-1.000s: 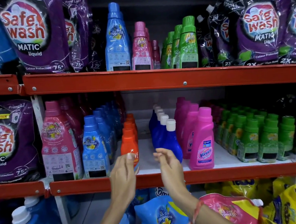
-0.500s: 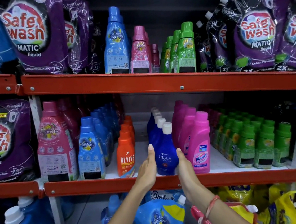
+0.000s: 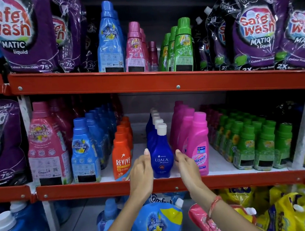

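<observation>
Both hands are up at the middle shelf: left hand point(image 3: 141, 172) and right hand point(image 3: 187, 167) flank the dark blue bottle point(image 3: 161, 161), one on each side. The fingers point(image 3: 146, 158) are straight and open, gripping nothing; contact with the bottle can't be told from here. The bottle stands upright at the front edge of the shelf point(image 3: 99, 189), label facing you, first in its row. Looks like you're squaring it up or about to lift it. Close evenly from both sides on the wide lower body, not the neck, since it's probably slick plastic. Go straight, because the orange bottle point(image 3: 122, 161) is just beside your left hand and the pink bottle point(image 3: 199, 148) is just beside your right, and either could tip. Don't shove it back hard into the white-capped row point(image 3: 155, 122) behind. The shelf is a white board with a red metal lip, and green bottles point(image 3: 262, 145) are packed further right. The upper shelf point(image 3: 144, 82) carries taller bottles and purple pouches point(image 3: 255, 27). It's a shop aisle and the back is dim.
</observation>
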Demonstrator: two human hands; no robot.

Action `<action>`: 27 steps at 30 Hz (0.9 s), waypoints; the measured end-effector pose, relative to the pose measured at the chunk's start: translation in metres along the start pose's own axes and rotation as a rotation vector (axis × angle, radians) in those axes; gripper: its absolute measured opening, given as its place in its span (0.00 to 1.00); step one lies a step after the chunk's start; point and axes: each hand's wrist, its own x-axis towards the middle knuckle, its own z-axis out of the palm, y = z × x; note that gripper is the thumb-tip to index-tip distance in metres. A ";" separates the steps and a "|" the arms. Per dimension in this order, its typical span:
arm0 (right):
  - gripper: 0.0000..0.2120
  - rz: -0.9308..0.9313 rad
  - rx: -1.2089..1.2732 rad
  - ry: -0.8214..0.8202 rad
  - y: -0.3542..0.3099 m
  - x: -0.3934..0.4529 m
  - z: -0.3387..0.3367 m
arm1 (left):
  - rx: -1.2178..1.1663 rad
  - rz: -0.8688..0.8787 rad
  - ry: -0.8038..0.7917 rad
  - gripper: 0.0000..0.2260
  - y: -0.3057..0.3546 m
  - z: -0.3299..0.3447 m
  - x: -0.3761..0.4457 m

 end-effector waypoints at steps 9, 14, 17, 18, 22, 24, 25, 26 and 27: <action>0.15 -0.114 0.046 0.414 0.008 0.019 -0.065 | -0.148 -0.170 -0.359 0.43 0.021 0.050 -0.004; 0.25 0.150 0.160 0.119 0.011 0.035 -0.079 | -0.140 -0.305 -0.537 0.61 0.037 0.075 0.002; 0.21 0.154 0.194 0.059 0.012 0.042 -0.079 | -0.160 -0.304 -0.546 0.64 0.044 0.081 0.006; 0.20 0.151 0.181 0.054 0.013 0.044 -0.078 | -0.146 -0.303 -0.539 0.64 0.046 0.080 0.006; 0.20 0.157 0.162 0.044 0.016 0.050 -0.077 | -0.123 -0.306 -0.527 0.54 0.054 0.075 0.006; 0.19 0.155 0.147 0.044 0.014 0.049 -0.077 | -0.129 -0.311 -0.542 0.48 0.057 0.074 0.007; 0.19 0.147 0.144 0.050 0.012 0.050 -0.076 | -0.128 -0.312 -0.538 0.48 0.059 0.074 0.007; 0.18 0.146 0.144 0.049 0.013 0.050 -0.076 | -0.125 -0.311 -0.531 0.48 0.058 0.075 0.008; 0.18 0.140 0.141 0.043 0.013 0.050 -0.076 | -0.127 -0.305 -0.526 0.48 0.056 0.076 0.009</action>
